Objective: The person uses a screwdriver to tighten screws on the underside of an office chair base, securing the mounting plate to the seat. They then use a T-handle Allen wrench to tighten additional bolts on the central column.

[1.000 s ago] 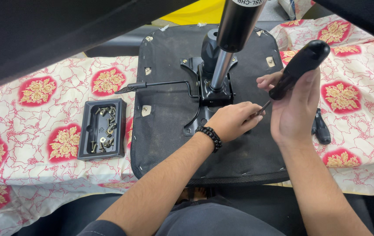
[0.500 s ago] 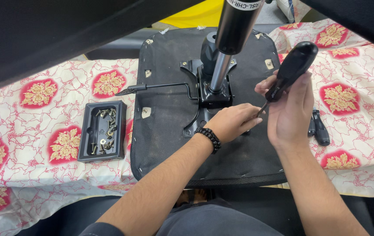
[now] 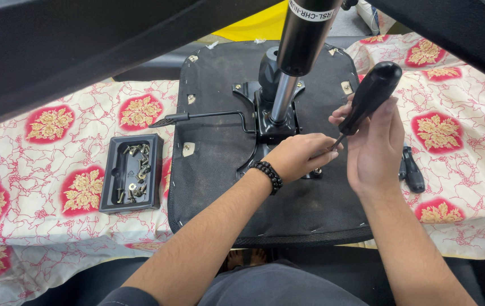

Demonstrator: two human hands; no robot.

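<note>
Head view: the right hand is wrapping the black screwdriver handle, now tilting more upright than half a second ago, its tip coming down toward the bracket on the upturned seat, so driving looks to be starting. The left hand is pinching at the tip, hiding the screw; the tray is holding small screws, too tiny to be telling apart

— Where does the chair seat lie?
— Upside down on the cloth-covered counter, middle of the scene, its gas cylinder standing up from the mechanism plate.
— And the screws?
— In the parts tray, left of the seat. A second tool lies right of it.
</note>
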